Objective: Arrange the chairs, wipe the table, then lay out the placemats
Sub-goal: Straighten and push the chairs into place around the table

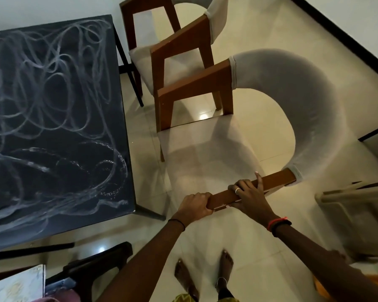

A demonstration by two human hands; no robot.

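A wooden armchair (pixel 207 147) with a pale seat and a grey curved back stands on the tiled floor just right of the black table (pixel 52 118). The tabletop is covered in white smeared streaks. My left hand (pixel 195 205) grips the front end of the chair's near armrest (pixel 271 184). My right hand (pixel 249 192) holds the same armrest further back, fingers laid over its top. A second matching chair (pixel 175 55) stands beyond it, close to the table's far right corner.
A dark chair (pixel 96 264) sits at the table's near corner, with a pale patterned surface (pixel 15 284) at the bottom left. A cream piece of furniture (pixel 354 205) stands at the right. A black skirting line (pixel 347 38) marks the wall. My bare feet (pixel 205 275) stand on the tiles.
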